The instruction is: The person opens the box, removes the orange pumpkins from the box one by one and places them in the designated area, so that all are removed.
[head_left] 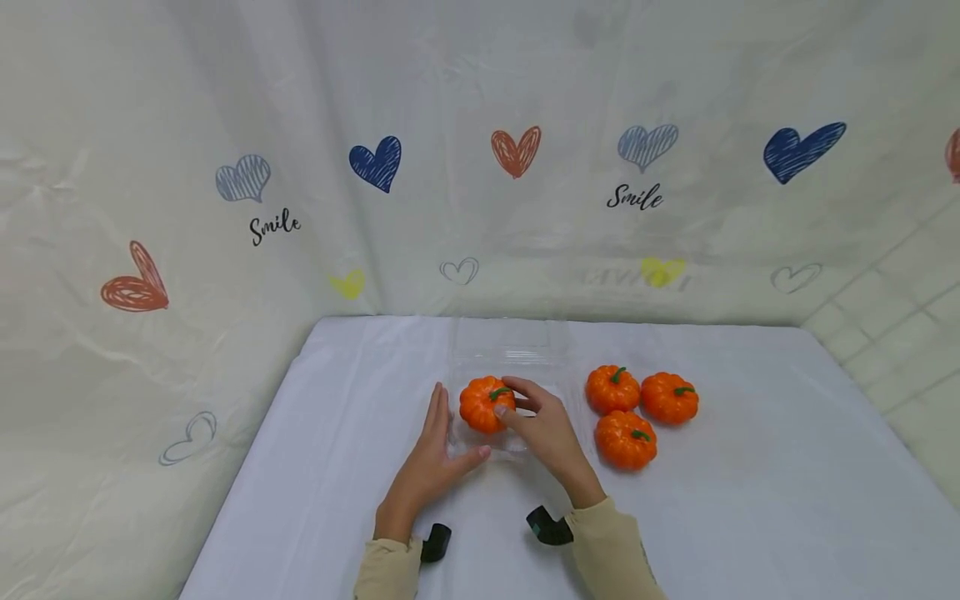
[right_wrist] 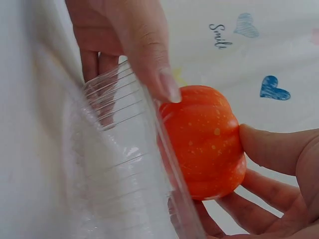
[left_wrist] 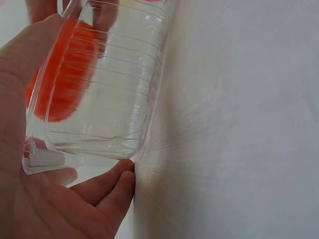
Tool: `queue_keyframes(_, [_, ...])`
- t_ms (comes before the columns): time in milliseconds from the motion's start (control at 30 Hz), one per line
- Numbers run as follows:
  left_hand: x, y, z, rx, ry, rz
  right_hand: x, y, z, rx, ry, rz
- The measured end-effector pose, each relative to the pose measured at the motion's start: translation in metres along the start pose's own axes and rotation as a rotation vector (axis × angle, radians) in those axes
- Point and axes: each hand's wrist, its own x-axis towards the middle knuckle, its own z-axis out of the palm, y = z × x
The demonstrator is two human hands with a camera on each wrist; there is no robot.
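A small orange toy pumpkin (head_left: 480,406) with a green stem is held at its right side by my right hand (head_left: 543,421), thumb and fingers pinching it. It sits partly below the rim of a clear plastic clamshell box (left_wrist: 114,84), whose ribbed wall shows it through in the left wrist view. My left hand (head_left: 431,471) lies along the box's left side with fingers straight and thumb stretched out at the front edge. From the right wrist, the pumpkin (right_wrist: 204,144) rises above the box's near rim (right_wrist: 172,154).
Three more toy pumpkins, one at the back (head_left: 612,388), one at the right (head_left: 670,398) and one in front (head_left: 626,441), cluster right of the box. The box's clear lid (head_left: 510,337) lies open toward the back. A curtain with printed hearts (head_left: 517,233) hangs behind the white-covered table (head_left: 750,500).
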Motion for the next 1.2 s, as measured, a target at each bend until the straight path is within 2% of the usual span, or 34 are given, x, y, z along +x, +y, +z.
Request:
queue_keyframes(400, [-0.002, -0.002, 0.002, 0.002, 0.004, 0.008, -0.016, -0.012, -0.026, 0.045, 0.032, -0.005])
queue_keyframes(733, [-0.002, -0.005, 0.002, 0.008, 0.014, 0.048, -0.024, -0.015, -0.051, 0.072, 0.091, -0.019])
queue_keyframes(1000, [-0.004, -0.001, 0.001, 0.019, 0.006, 0.049, -0.034, -0.025, -0.078, 0.059, 0.157, 0.038])
queue_keyframes(1200, [-0.005, 0.0, 0.001, 0.005, 0.003, 0.05, -0.039, -0.025, -0.099, 0.053, 0.203, 0.07])
